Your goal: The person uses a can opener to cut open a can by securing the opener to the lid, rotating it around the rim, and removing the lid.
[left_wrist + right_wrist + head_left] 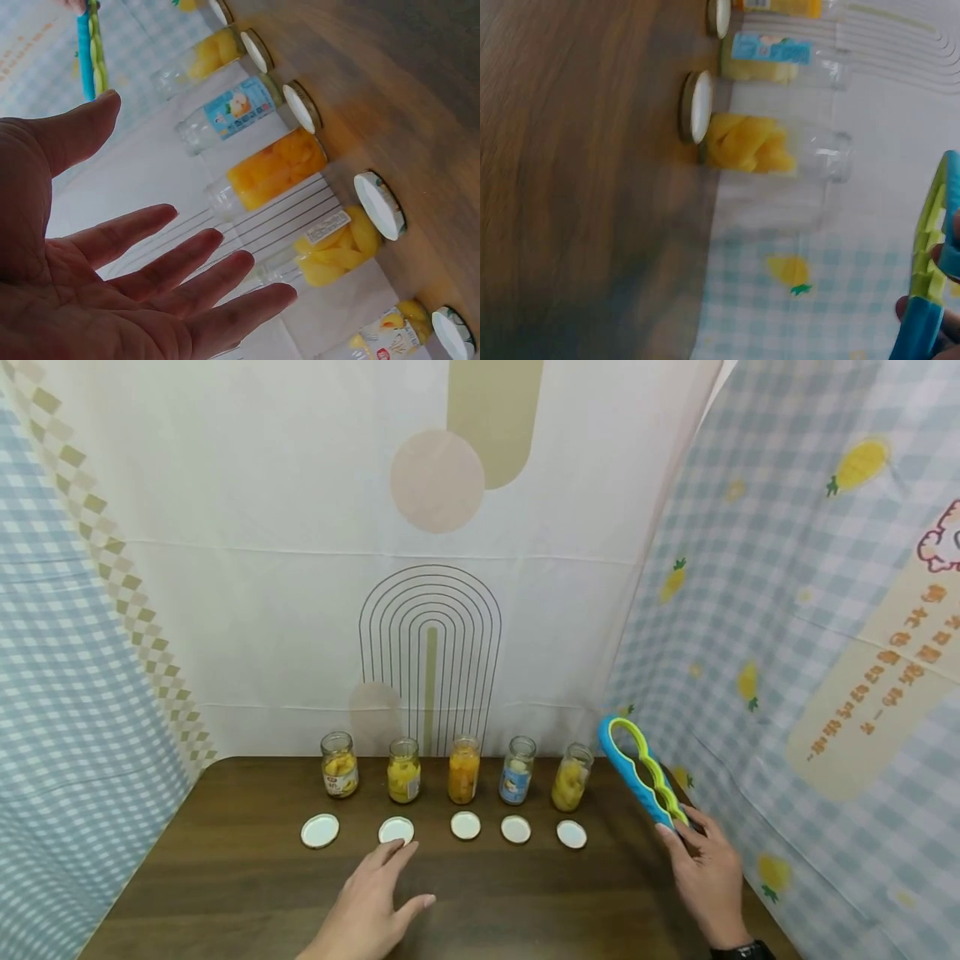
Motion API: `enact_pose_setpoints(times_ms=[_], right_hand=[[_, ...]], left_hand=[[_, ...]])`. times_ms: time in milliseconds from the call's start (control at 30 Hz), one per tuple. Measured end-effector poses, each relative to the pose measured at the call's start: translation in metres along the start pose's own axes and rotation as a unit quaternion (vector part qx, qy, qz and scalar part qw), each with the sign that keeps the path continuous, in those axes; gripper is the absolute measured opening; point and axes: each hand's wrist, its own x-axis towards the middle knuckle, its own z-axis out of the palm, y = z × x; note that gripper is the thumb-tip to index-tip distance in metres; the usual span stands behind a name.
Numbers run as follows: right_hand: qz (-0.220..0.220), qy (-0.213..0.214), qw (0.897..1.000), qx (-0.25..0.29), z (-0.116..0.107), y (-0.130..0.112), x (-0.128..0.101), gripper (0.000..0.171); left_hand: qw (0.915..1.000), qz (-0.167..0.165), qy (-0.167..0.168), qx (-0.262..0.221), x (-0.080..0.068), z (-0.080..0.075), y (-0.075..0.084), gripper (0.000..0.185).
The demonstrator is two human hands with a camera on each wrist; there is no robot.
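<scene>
In the head view my right hand (708, 877) grips one end of a blue and green jar opener (637, 768), raised above the table's right side. My left hand (367, 902) is held over the front of the table with fingers spread and nothing in them; the left wrist view shows its bare palm. Its fingertips appear near a white lid (396, 831); whether they touch it I cannot tell. Several uncapped glass jars of yellow and orange fruit stand in a row, among them an orange-filled jar (463, 770) and a blue-labelled jar (517, 771).
One lid lies in front of each jar, including the leftmost lid (320, 831) and the rightmost lid (572, 834). The brown wooden table (247, 877) backs onto a white printed cloth (262, 610). Checked cloth (750, 635) hangs along the right side.
</scene>
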Motion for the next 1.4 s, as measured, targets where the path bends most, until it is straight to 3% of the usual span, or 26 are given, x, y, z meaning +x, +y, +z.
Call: enact_pose_setpoints(times_ms=[133,233,367,500,733,1000,1167,1400], right_hand=[[0.009,-0.07,0.995,-0.069,0.0,0.015,0.008,0.04],[0.007,-0.117,0.986,-0.114,0.003,0.023,0.015,0.042],[0.008,-0.151,0.978,-0.147,0.012,0.031,0.022,0.039],[0.011,-0.159,0.976,-0.15,0.026,0.038,0.03,0.034],[0.026,-0.186,0.971,-0.148,0.051,0.043,0.039,0.033],[0.016,-0.211,0.965,-0.157,0.068,0.037,0.049,0.047],[0.012,-0.238,0.957,-0.163,0.078,0.038,0.048,0.058],[0.001,-0.241,0.954,-0.178,0.086,0.042,0.048,0.056]], left_hand=[[1.0,0.008,0.004,0.002,-0.004,0.001,-0.004,0.074],[0.9992,0.025,0.026,0.015,-0.007,0.0,-0.007,0.072],[0.9963,0.043,0.062,0.042,-0.01,-0.002,-0.009,0.068],[0.9951,0.039,0.074,0.054,-0.012,-0.002,-0.01,0.067],[0.998,0.001,0.054,0.033,-0.013,-0.004,-0.005,0.068],[0.9959,0.013,0.082,0.036,-0.018,-0.003,0.0,0.065],[0.997,0.0,0.072,0.026,-0.019,-0.003,-0.003,0.066],[0.9952,0.017,0.09,0.033,-0.017,-0.001,-0.006,0.062]])
